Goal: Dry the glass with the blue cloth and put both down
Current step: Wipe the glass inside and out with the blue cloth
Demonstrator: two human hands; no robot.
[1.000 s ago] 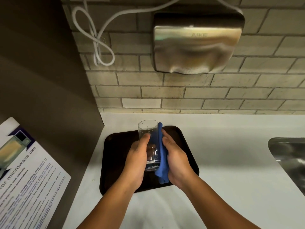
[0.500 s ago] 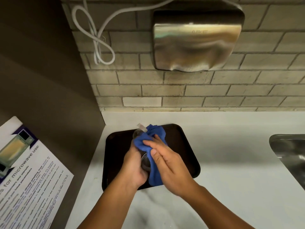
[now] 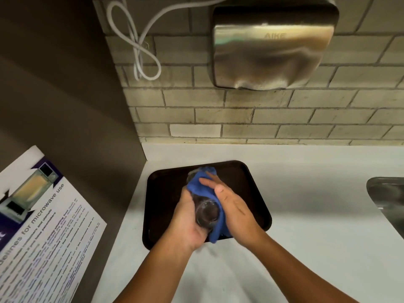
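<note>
Bare worktop (image 3: 317,193) runs between the dark tray (image 3: 247,189) at left and the sink (image 3: 389,200) at the right edge, and along the near side. A brown side panel (image 3: 98,127) walls in the tray's left. The brick wall (image 3: 262,114), with a hand dryer (image 3: 273,47) mounted high, closes the far side.

The blue cloth (image 3: 200,186) hides most of the glass (image 3: 207,213), its far rim blurred. The sink (image 3: 389,200) is cut off right, the poster (image 3: 43,226) left.
</note>
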